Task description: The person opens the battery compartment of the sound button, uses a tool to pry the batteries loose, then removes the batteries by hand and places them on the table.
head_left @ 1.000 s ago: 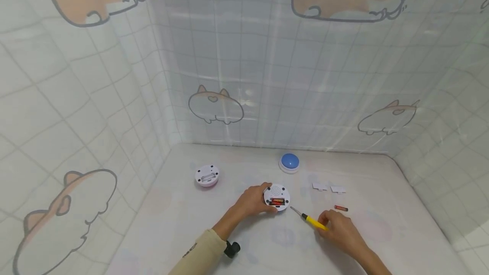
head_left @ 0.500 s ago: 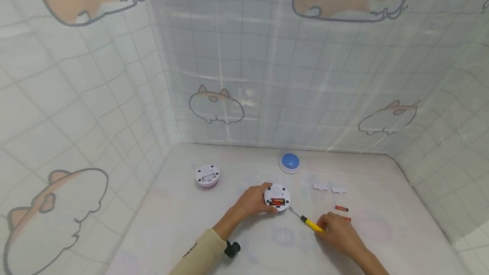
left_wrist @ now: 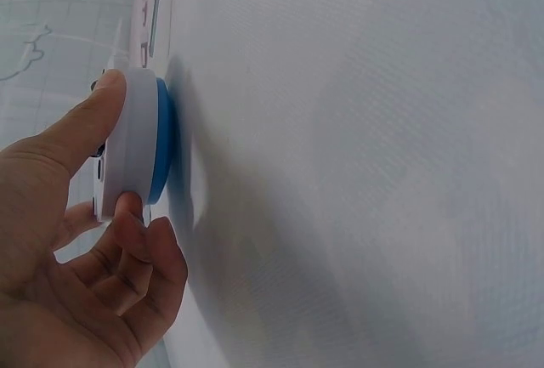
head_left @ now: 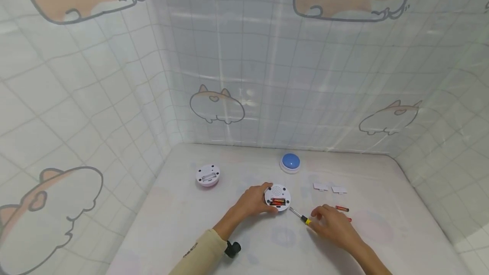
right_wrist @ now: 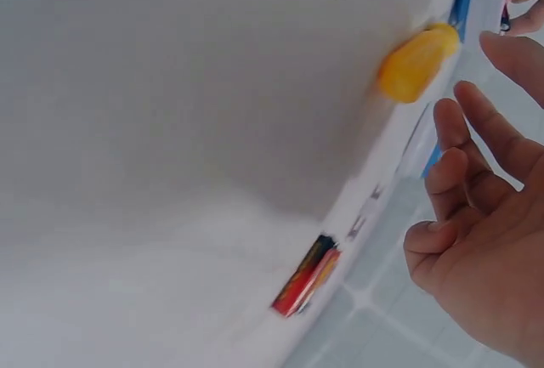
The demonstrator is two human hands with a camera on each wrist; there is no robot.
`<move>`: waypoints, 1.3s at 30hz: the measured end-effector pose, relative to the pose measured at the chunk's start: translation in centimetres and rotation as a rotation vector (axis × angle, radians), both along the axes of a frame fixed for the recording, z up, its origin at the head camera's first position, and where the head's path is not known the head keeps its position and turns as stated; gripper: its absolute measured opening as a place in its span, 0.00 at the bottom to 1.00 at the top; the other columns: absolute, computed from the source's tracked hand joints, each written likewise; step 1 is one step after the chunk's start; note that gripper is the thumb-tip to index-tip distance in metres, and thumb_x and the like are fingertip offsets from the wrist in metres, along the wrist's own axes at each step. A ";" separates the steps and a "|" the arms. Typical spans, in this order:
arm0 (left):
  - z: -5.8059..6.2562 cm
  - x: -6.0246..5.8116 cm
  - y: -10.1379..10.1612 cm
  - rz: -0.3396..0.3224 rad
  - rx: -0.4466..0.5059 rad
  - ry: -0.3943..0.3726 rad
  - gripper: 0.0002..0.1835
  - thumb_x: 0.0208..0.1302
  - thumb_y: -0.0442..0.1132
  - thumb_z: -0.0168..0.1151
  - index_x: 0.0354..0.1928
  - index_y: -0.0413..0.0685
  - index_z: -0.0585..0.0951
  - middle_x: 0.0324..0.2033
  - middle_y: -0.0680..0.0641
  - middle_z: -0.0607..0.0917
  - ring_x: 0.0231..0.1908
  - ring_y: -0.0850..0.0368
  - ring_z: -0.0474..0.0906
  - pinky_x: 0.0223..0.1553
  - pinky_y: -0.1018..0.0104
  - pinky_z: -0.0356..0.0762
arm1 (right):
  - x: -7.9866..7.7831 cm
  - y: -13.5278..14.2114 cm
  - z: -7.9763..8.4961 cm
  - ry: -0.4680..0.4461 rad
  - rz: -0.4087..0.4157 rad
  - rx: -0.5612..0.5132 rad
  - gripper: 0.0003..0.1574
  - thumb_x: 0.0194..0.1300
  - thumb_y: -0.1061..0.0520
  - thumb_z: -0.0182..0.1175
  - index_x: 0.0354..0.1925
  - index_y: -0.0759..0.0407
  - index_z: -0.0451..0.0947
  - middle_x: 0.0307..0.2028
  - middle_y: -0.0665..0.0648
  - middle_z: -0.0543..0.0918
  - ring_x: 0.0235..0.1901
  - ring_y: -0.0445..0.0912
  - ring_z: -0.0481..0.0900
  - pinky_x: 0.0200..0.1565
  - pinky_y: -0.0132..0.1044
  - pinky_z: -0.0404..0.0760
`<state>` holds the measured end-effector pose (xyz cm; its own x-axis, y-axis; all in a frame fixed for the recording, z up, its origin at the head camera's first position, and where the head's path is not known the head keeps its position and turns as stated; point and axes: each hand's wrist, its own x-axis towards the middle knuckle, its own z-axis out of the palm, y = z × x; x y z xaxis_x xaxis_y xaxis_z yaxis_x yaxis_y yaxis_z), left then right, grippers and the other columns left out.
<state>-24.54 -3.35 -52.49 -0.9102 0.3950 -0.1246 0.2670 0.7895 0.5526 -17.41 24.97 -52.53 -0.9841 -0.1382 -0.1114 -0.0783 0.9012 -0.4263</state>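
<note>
My left hand (head_left: pixel 250 200) holds a round white push-button unit (head_left: pixel 276 189) by its rim, between thumb and fingers. The unit is upside down, its blue dome (left_wrist: pixel 161 143) facing the table in the left wrist view. Two red batteries (head_left: pixel 278 202) lie in the uncovered compartment on its underside. Just right of it, a screwdriver (head_left: pixel 307 220) lies on the table, tip toward the unit. Over its handle hovers my right hand (head_left: pixel 336 226), fingers loosely spread, hiding much of the handle. The right wrist view shows the yellow handle (right_wrist: pixel 416 66) apart from those fingers.
Two loose red batteries (head_left: pixel 341 208) lie beside the right hand, one partly hidden. Beyond them are two white battery covers (head_left: pixel 320 187). A blue-domed button (head_left: pixel 291 161) stands at the back. An upturned pink-and-white unit (head_left: pixel 208 175) with a vacant compartment sits at left.
My right hand has shifted left over the screwdriver handle, and its fingers have spread off it. A second loose battery has come into view beside it. The left hand keeps its hold.
</note>
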 end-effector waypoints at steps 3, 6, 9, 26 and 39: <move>-0.1 0.1 0.1 0.003 0.005 -0.010 0.51 0.47 0.63 0.78 0.73 0.55 0.69 0.60 0.45 0.81 0.57 0.50 0.78 0.59 0.50 0.74 | -0.5 -0.7 0.5 0.009 0.006 -0.037 0.13 0.59 0.47 0.72 0.43 0.45 0.83 0.34 0.42 0.77 0.34 0.40 0.73 0.38 0.39 0.73; -0.1 0.1 0.1 0.004 -0.005 -0.010 0.51 0.47 0.63 0.78 0.73 0.56 0.69 0.61 0.45 0.81 0.58 0.49 0.78 0.60 0.50 0.74 | -1.3 -1.7 0.7 0.006 0.011 -0.056 0.15 0.62 0.46 0.71 0.46 0.44 0.83 0.35 0.41 0.78 0.37 0.41 0.74 0.42 0.41 0.76; 0.0 0.0 0.1 -0.001 -0.020 0.004 0.51 0.47 0.64 0.77 0.73 0.56 0.69 0.61 0.45 0.81 0.58 0.49 0.78 0.59 0.51 0.74 | -2.2 -2.6 0.8 0.013 0.034 -0.076 0.17 0.63 0.46 0.70 0.50 0.44 0.83 0.36 0.41 0.78 0.38 0.42 0.74 0.46 0.44 0.77; -0.1 -0.2 0.0 -0.045 -0.047 0.061 0.50 0.48 0.64 0.77 0.72 0.54 0.69 0.56 0.45 0.83 0.48 0.55 0.80 0.50 0.57 0.78 | -4.5 -6.0 -0.4 0.301 0.201 -0.008 0.14 0.60 0.46 0.73 0.46 0.43 0.88 0.30 0.37 0.77 0.34 0.38 0.72 0.43 0.41 0.71; -0.1 -0.3 0.1 -0.045 -0.040 0.073 0.50 0.47 0.62 0.78 0.71 0.53 0.70 0.55 0.46 0.84 0.47 0.55 0.79 0.50 0.57 0.77 | -4.7 -6.6 -0.4 0.353 0.211 0.054 0.10 0.59 0.45 0.74 0.39 0.44 0.88 0.29 0.37 0.77 0.34 0.37 0.73 0.42 0.40 0.71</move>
